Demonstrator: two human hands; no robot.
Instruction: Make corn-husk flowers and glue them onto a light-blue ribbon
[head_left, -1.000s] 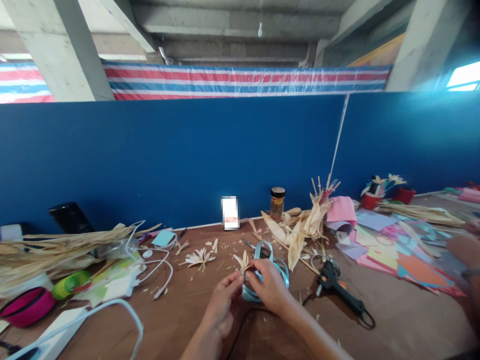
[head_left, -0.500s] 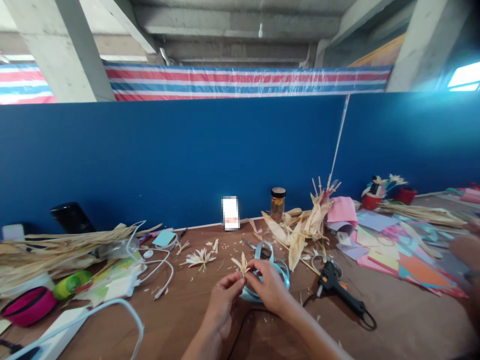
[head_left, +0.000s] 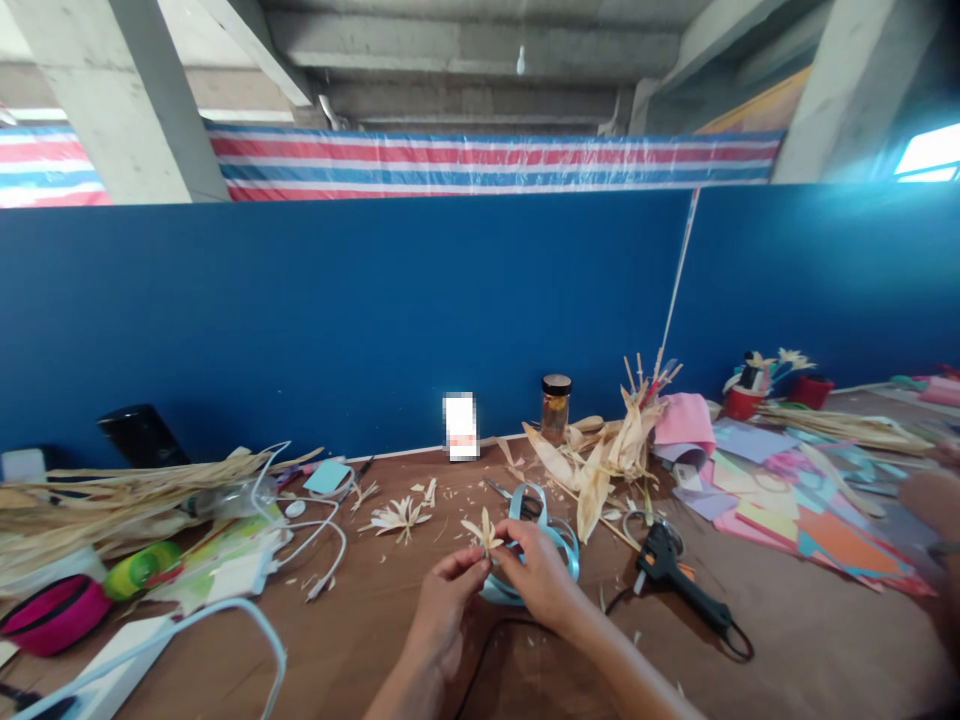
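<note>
Head view: left hand (head_left: 448,600) and right hand (head_left: 538,572) pinched the flower (head_left: 487,529) at six o'clock, near its base; it seemed light, dry and brittle, so the base was safest to hold.

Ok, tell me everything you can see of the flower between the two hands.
The flower is small and pale straw-coloured, with a few narrow, pointed petals that look like dried husk. They fan upward and out to the sides. It is held roughly upright above the brown table, its base at the fingertips of the left hand and right hand. The fingers hide much of its lower end.
</note>
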